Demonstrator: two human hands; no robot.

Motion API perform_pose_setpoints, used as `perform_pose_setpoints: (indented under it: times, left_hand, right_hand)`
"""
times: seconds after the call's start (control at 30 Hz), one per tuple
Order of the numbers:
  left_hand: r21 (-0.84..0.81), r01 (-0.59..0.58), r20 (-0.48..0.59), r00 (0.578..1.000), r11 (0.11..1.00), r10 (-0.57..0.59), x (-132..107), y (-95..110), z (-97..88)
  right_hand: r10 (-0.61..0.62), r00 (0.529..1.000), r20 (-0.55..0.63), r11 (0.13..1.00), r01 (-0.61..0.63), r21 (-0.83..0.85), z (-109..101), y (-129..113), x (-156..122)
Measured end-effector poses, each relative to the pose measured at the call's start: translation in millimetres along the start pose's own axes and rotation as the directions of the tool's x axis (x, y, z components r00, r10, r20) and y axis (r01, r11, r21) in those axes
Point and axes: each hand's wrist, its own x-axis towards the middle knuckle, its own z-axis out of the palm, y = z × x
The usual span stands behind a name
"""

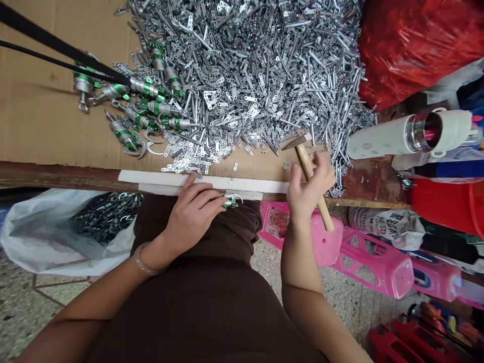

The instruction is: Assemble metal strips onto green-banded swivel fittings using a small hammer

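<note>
At the table's front edge my left hand pinches a small metal fitting with a green band and a curved claw; the fingers hide part of it. My right hand is around the wooden handle of a hammer, its head up over the cardboard and its handle end sticking out below the wrist. A white strip runs along the edge beneath my left fingers. Loose small perforated plates lie just beyond it. A heap of metal pins and plates covers the table's middle.
Several green-banded metal fittings lie at the left, below black cords. A white flask and a red bag are at the right. A white sack of metal parts hangs open at lower left. Pink stools stand below right.
</note>
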Motion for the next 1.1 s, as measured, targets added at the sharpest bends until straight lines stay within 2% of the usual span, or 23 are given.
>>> perform_pose_setpoints:
  times: [0.1, 0.17, 0.27, 0.33, 0.37, 0.4, 0.43, 0.47, 0.5, 0.57, 0.6, 0.7, 0.73, 0.87, 1.0, 1.1]
  left_hand:
    - [0.002, 0.005, -0.005, 1.0, 1.0, -0.005, 0.0, -0.3, 0.4]
    - [0.004, 0.003, -0.013, 1.0, 1.0, -0.003, 0.1, -0.5, 0.6]
    - [0.001, -0.001, -0.019, 1.0, 1.0, 0.001, 0.2, -0.8, 0.4]
    - [-0.001, 0.002, -0.016, 1.0, 1.0, -0.002, -0.1, -0.9, 0.4]
    - [-0.003, 0.007, -0.014, 1.0, 1.0, -0.007, -0.3, -0.9, 0.4]
    - [-0.004, 0.012, -0.014, 1.0, 1.0, -0.012, -0.6, -1.0, 0.6]
    - [-0.006, 0.018, -0.012, 1.0, 1.0, -0.018, -0.9, -1.1, 0.8]
    - [-0.01, 0.021, -0.01, 1.0, 1.0, -0.021, -1.2, -1.2, 1.1]
    - [-0.014, 0.023, -0.008, 1.0, 1.0, -0.023, -1.5, -1.3, 1.4]
    - [-0.024, 0.024, -0.003, 1.0, 0.999, -0.024, -1.9, -1.4, 1.9]
    - [-0.028, 0.026, -0.003, 1.0, 0.999, -0.026, -2.0, -1.4, 2.0]
    - [-0.029, 0.029, -0.006, 1.0, 0.999, -0.03, -1.9, -1.4, 2.2]
    - [-0.031, 0.026, -0.008, 1.0, 0.999, -0.026, -1.9, -1.5, 2.2]
    - [-0.064, 0.028, -0.034, 0.999, 0.998, -0.03, -1.9, -2.0, 2.7]
    - [-0.084, 0.066, -0.043, 0.997, 0.994, -0.07, -2.0, -2.3, 2.7]
    - [-0.093, 0.059, -0.037, 0.997, 0.994, -0.063, -1.6, -2.5, 1.9]
  right_hand:
    - [0.067, 0.99, 0.123, 0.992, -0.053, -0.114, 12.6, 30.8, 32.2]
    - [0.049, 0.983, 0.177, 0.991, -0.026, -0.133, 13.7, 35.6, 39.5]
    - [0.032, 0.989, 0.146, 0.993, -0.015, -0.118, -3.4, 16.2, 26.7]
    - [-0.002, 0.978, 0.211, 0.999, 0.01, -0.036, -24.7, -5.8, 7.0]
    - [-0.063, 0.946, 0.318, 0.998, 0.054, 0.037, -35.9, -16.6, -4.3]
    - [-0.156, 0.895, 0.417, 0.986, 0.118, 0.116, -46.3, -26.4, -15.6]
    - [-0.245, 0.86, 0.448, 0.966, 0.178, 0.187, -54.8, -34.5, -26.4]
    - [-0.32, 0.852, 0.414, 0.941, 0.236, 0.243, -60.9, -40.8, -36.3]
    - [-0.381, 0.864, 0.33, 0.914, 0.297, 0.278, -64.5, -45.5, -44.9]
    - [-0.444, 0.88, 0.168, 0.88, 0.392, 0.27, -65.0, -51.1, -57.2]
    - [-0.458, 0.876, 0.152, 0.877, 0.417, 0.241, -63.0, -52.9, -60.7]
    - [-0.454, 0.835, 0.309, 0.891, 0.426, 0.157, -57.2, -56.6, -62.8]
    - [-0.448, 0.832, 0.328, 0.894, 0.419, 0.158, -56.9, -57.4, -61.7]
    - [-0.476, 0.844, 0.248, 0.871, 0.414, 0.265, -61.1, -59.1, -57.7]
    - [-0.462, 0.801, 0.382, 0.887, 0.427, 0.178, -61.1, -62.9, -59.1]
    - [-0.444, 0.803, 0.397, 0.896, 0.389, 0.215, -56.7, -61.9, -59.4]
